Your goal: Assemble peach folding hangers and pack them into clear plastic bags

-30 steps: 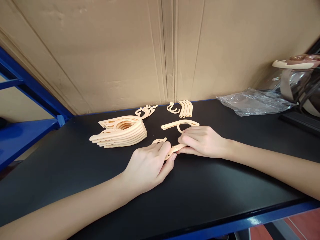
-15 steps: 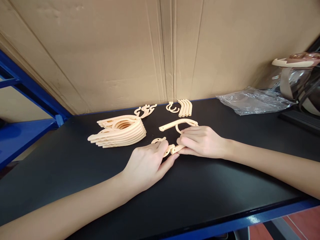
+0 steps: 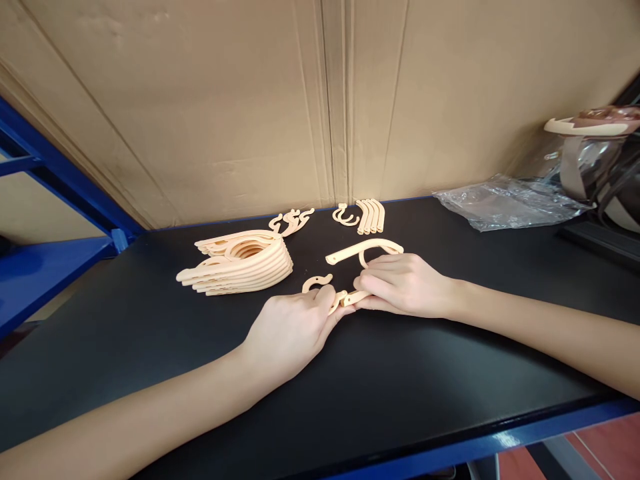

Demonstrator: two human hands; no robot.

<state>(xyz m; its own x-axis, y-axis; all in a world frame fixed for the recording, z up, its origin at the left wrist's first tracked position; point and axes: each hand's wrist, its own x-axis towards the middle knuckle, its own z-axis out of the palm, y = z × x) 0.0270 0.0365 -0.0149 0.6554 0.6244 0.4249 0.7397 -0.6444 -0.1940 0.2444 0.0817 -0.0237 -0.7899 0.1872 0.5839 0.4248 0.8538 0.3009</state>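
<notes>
Hook piece [image 3: 320, 279] and hanger body [image 3: 357, 250], cream, held in my hands.
My left hand [image 3: 293, 327] pinched the hook piece, my right hand [image 3: 407, 287] gripped the hanger body; their near ends sat close together over the black table [image 3: 400, 400], right of a hanger stack [image 3: 250, 270].

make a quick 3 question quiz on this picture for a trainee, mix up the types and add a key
1. True or false: the clear plastic bag lies to the right of the stacked cream hangers.

2. Multiple choice: what does the left hand grip?
A) a blue metal bar
B) a cream hook piece
C) a sheet of cardboard

3. Fill in: the cream hanger frame, whose long arm points toward the middle of the table, is held in the person's ____ hand.

Key:
1. True
2. B
3. Right
</notes>
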